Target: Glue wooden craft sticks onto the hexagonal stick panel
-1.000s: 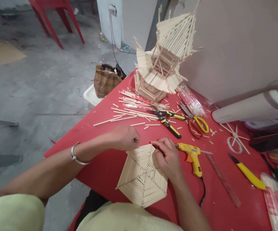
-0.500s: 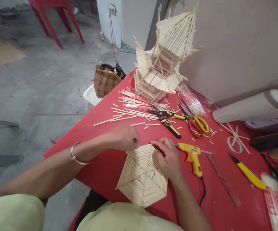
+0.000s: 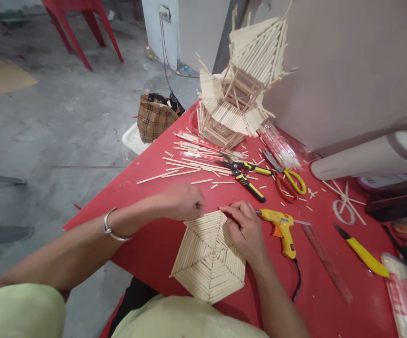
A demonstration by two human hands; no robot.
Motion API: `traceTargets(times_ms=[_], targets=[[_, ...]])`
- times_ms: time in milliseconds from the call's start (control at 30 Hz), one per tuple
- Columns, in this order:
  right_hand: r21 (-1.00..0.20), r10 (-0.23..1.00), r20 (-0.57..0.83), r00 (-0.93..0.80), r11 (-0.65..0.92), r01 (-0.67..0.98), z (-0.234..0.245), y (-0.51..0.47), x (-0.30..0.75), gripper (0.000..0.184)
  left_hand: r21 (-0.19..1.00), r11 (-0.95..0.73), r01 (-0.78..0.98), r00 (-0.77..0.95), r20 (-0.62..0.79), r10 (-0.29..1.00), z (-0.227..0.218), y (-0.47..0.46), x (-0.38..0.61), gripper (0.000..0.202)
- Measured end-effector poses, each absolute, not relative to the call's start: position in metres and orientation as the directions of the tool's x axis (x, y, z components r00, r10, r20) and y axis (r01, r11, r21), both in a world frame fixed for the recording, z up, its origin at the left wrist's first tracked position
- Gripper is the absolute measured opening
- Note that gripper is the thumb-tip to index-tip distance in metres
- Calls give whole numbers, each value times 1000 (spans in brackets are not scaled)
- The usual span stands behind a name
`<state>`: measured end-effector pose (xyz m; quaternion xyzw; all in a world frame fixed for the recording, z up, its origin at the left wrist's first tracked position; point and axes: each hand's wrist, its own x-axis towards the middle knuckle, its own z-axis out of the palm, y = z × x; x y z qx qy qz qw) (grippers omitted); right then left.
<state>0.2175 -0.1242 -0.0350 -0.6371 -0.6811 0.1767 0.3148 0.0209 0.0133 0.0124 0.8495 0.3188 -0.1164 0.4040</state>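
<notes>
**Item: hands at stick panel, head view**

- L fingers (image 3: 199,205): curled tight, tips at far corner of hex stick panel (image 3: 208,258); can't tell if a stick is pinched.
- R fingers (image 3: 228,211): bent, thumb + forefinger nipped on panel's far edge.
- Left hand (image 3: 184,202), right hand (image 3: 247,231): close together; R palm rests on panel's right side.
- Panel: flat on red table (image 3: 147,244), near edge, in front of person.
- Bangle (image 3: 110,226): L wrist.
- Glue gun (image 3: 281,226): yellow, just beside R hand.
- Cutters (image 3: 248,181), scissors (image 3: 290,182), loose sticks (image 3: 185,167): beyond the hands.
- Stick structure (image 3: 240,89): far end, by wall.
</notes>
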Motion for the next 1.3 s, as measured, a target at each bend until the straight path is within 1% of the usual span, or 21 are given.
traceTargets(times_ms=[233, 500, 1033, 1300], targets=[[-642, 980, 201, 1, 131, 755, -34, -125, 218, 36, 629, -468, 621, 779, -433, 453, 9, 14, 20, 15], [-645, 977, 213, 1, 140, 752, -35, -124, 217, 36, 630, -459, 627, 776, -449, 443, 11, 14, 20, 15], [-645, 978, 208, -2, 139, 752, -36, -125, 218, 36, 598, -473, 647, 761, -472, 446, 13, 13, 21, 16], [-641, 981, 195, 3, 125, 757, -36, -125, 218, 36, 633, -465, 619, 781, -430, 454, 10, 14, 21, 15]])
